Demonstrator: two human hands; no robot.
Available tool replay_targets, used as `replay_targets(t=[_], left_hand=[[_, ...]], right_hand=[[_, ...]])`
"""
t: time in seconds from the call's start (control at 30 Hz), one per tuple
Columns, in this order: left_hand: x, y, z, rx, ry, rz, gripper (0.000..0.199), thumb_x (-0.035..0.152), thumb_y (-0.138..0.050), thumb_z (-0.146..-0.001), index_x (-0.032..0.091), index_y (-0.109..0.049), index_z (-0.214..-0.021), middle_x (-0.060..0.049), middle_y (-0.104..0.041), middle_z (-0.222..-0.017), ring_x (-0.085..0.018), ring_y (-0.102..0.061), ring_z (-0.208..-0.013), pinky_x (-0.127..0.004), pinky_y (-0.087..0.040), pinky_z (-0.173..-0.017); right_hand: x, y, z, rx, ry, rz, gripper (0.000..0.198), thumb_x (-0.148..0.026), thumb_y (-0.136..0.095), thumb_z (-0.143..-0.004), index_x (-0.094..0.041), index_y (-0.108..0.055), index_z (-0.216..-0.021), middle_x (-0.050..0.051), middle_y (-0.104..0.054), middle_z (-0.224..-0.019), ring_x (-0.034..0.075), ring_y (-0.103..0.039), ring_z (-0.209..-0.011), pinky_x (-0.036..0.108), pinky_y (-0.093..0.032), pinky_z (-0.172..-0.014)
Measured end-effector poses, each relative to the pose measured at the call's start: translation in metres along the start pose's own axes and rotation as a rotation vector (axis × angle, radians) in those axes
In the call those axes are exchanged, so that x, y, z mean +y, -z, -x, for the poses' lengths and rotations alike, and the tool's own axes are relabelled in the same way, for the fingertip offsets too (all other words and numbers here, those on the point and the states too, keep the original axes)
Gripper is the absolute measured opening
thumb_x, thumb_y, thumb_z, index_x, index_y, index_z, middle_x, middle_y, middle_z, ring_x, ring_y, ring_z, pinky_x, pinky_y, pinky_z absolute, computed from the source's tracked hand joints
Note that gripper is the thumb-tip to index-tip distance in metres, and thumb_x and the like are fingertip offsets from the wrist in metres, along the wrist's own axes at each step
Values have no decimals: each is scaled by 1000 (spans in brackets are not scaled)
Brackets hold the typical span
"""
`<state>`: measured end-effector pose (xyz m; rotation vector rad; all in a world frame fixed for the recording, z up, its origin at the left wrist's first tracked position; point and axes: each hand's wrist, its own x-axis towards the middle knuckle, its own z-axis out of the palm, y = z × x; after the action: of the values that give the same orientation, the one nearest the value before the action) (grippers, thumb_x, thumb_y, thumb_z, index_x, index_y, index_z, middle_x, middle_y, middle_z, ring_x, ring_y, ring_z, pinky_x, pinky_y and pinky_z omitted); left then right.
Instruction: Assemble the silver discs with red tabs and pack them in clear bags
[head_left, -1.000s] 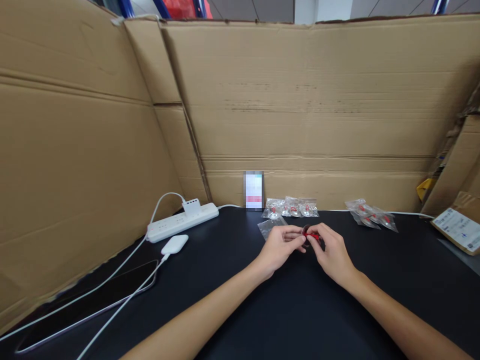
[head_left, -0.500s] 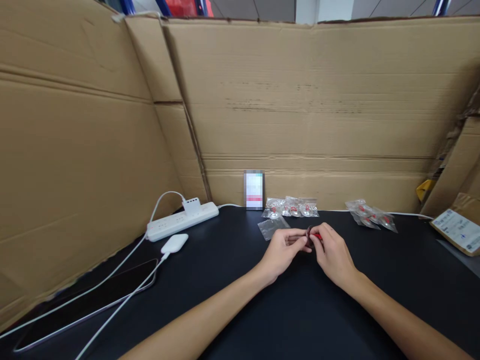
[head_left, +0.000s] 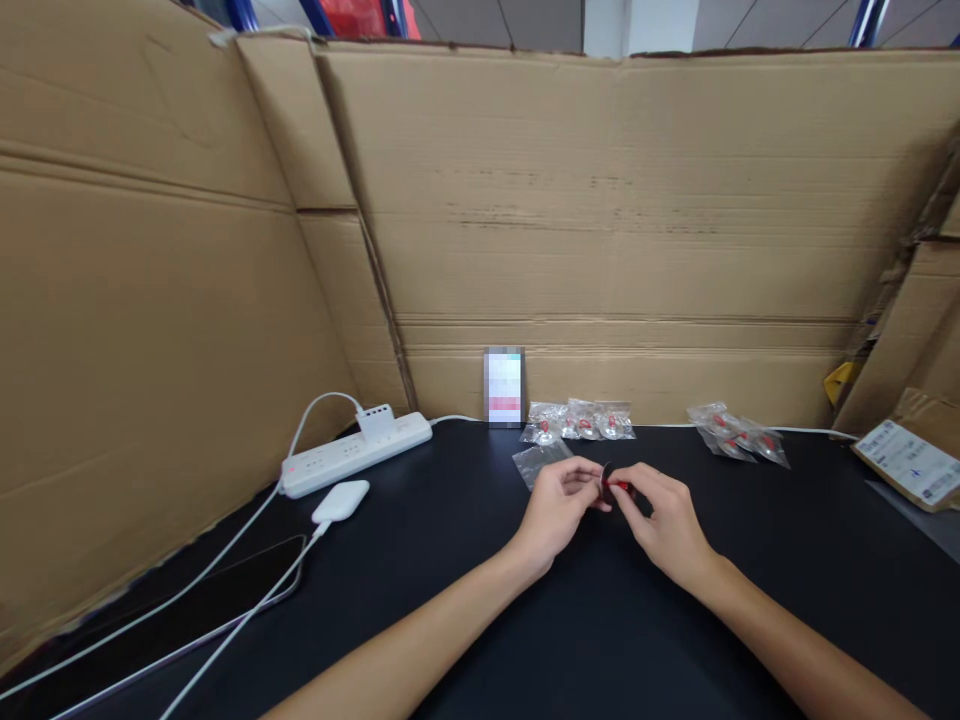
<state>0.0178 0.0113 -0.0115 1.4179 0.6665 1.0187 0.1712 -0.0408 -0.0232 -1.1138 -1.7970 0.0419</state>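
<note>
A tall wall of brown corrugated cardboard (head_left: 480, 220) stands behind a matte black counter (head_left: 480, 610), and both bare forearms reach in from the near edge.

The small dark round disc (head_left: 607, 482) is up between the two hands, in front of the wall and right of the middle of the view. It is turned nearly edge-on to the camera, so it shows as a narrow upright oval, its longer visible axis running up and down. A short bright red piece (head_left: 623, 486) sticks out on its right side, roughly sideways, across the line of the disc. Whether the two are joined cannot be made out, as fingertips cover the meeting point.

The left hand (head_left: 551, 510) lies directly left of the disc, its grip closed on that side, with thumb and curled fingers at the rim. The right hand (head_left: 666, 512) comes from the other side; its grip is pinched, thumb and forefinger together on the red piece. The disc therefore sits closer to the left fingertips, the red piece to the right ones.

Just beyond the left hand lies a flat clear plastic bag (head_left: 534, 461), partly hidden by it. Behind that is a row of clear bags with red-and-silver contents (head_left: 587, 424); a second cluster of similar clear bags (head_left: 739, 436) lies farther right, apart from the right hand.
</note>
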Motion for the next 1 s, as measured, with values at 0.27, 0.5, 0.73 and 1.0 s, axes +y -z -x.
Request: replay_targets(t=[0.27, 0.5, 0.73, 1.0], left_hand=[[-8, 4, -3, -33, -90, -54, 14, 27, -65, -78, 14, -61, -80, -2, -61, -75, -12, -61, -64, -27, -53, -64], [-6, 1, -1, -55, -96, -72, 13, 23, -66, -75, 14, -59, -82, -2, -61, -73, -13, -62, -63, -27, -53, -64], [-7, 5, 2, -49, -134, -179, 5, 16, -60, -71, 15, -59, -75, 0, -60, -68, -12, -61, -63, -25, -52, -61], [-7, 5, 3, -24, -168, -216, 4, 18, -60, -68, 15, -58, -70, 1, -60, -63, -12, -60, -57, -23, -49, -56]], right_hand=[[-5, -3, 1, -2, -24, -23, 15, -17, -51, -90, -20, -65, -91, 5, -66, -83, 17, -62, -74, 28, -50, -69], [0, -4, 3, 57, -169, -130, 13, -19, -54, -86, -18, -67, -89, 4, -68, -77, 16, -65, -65, 26, -54, -62], [-16, -7, 8, 25, -368, -393, 13, -27, -58, -83, -17, -65, -87, 4, -68, -73, 16, -66, -58, 27, -56, -56], [-7, -21, 8, 95, -549, -602, 25, -38, -71, -71, -14, -67, -78, 4, -66, -61, 15, -63, -50, 26, -52, -47]])
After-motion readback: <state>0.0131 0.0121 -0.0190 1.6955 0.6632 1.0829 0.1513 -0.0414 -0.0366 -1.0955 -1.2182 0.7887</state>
